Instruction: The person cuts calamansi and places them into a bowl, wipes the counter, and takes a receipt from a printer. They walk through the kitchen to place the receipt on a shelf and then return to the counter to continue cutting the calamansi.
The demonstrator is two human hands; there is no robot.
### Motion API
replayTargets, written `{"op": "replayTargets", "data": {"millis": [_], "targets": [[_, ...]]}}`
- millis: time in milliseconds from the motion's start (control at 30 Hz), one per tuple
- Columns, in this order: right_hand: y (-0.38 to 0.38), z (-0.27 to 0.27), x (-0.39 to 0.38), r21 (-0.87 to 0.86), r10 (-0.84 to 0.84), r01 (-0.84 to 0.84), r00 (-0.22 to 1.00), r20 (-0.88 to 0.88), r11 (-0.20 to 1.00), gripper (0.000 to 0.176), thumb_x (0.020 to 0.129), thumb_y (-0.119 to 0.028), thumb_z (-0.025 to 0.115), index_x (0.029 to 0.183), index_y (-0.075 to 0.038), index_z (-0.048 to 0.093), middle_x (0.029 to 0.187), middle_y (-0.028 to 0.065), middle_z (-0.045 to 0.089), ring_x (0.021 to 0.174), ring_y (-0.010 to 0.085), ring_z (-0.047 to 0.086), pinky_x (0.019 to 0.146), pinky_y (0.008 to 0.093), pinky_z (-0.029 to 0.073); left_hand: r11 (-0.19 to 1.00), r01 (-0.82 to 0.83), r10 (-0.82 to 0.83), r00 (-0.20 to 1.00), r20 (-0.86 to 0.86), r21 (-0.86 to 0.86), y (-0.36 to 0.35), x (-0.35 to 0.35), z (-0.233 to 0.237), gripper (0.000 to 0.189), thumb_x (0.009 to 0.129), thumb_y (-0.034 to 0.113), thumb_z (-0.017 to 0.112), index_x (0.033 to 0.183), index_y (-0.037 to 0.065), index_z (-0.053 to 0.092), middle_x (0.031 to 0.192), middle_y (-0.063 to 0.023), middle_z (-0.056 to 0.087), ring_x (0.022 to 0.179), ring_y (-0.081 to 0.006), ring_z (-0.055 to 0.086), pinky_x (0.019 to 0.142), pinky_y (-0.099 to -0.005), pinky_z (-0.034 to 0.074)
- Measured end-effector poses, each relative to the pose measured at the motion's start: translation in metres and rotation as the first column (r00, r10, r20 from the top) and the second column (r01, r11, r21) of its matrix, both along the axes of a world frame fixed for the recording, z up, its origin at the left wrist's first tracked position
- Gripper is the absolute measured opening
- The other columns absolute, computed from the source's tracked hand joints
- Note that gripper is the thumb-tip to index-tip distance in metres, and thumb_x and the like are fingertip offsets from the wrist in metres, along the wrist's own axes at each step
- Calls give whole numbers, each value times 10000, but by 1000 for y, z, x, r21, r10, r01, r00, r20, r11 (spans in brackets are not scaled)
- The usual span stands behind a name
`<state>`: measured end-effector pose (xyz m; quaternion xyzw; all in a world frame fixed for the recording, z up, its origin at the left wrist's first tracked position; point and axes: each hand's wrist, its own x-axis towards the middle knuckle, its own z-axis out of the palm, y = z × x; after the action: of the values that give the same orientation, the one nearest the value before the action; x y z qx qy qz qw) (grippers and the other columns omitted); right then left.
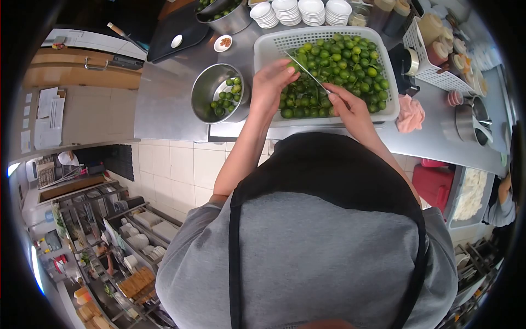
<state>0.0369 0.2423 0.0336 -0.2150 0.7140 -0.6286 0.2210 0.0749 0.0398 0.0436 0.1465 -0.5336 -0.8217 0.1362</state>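
A white perforated basket (326,34) full of small green limes (350,68) lies in front of me on the steel counter. Over the basket's left part, my left hand (269,83) is closed with a green lime (294,66) at its fingertips. My right hand (350,107) grips a thin knife (309,75) by its handle, over the near side of the limes. The blade slants up and left, its tip close beside the lime in my left hand. To the left stands a steel pot (201,98) with several limes inside.
Stacked white dishes (312,12) line the counter's back, near a small dish of reddish bits (223,43) and another steel pot (230,22). A pink cloth (411,113) lies right of the basket. A white crate of bottles (438,68) stands farther right.
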Motion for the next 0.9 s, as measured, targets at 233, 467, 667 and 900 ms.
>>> {"op": "replayTargets", "data": {"millis": [233,467,667,900], "targets": [[8,7,-9,12,-73,73,997,-19,997,307,903,-186,505,1192,-90,546,692,-5,518,588,50,440,542,212,375,999,40,-38,997,-72,34,3,0,14,203,822,-8,567,1024,-25,565,957,-105,605,908,-171,587,870,-360,481],[3,10,4,-52,9,-23,967,-256,998,316,907,-185,502,1197,-61,526,1075,110,618,887,140,586,766,247,442,997,-45,48,997,-55,61,3,-5,11,157,825,1,572,981,-15,562,946,-90,610,887,-171,597,866,-352,484],[-2,14,5,-18,-27,23,956,-291,1000,307,903,-173,503,1186,-61,535,1038,109,630,815,140,593,730,252,450,999,-13,16,998,-63,44,11,-3,7,252,790,-7,613,1028,-48,541,955,-128,606,866,-207,604,774,-310,509],[0,29,-6,80,-47,61,985,-166,995,303,900,-169,505,1179,-56,540,1020,111,633,804,132,593,729,247,447,995,102,-101,993,55,-18,22,-1,6,251,784,8,628,1023,-24,559,969,-111,603,827,-183,607,750,-286,506]]}}
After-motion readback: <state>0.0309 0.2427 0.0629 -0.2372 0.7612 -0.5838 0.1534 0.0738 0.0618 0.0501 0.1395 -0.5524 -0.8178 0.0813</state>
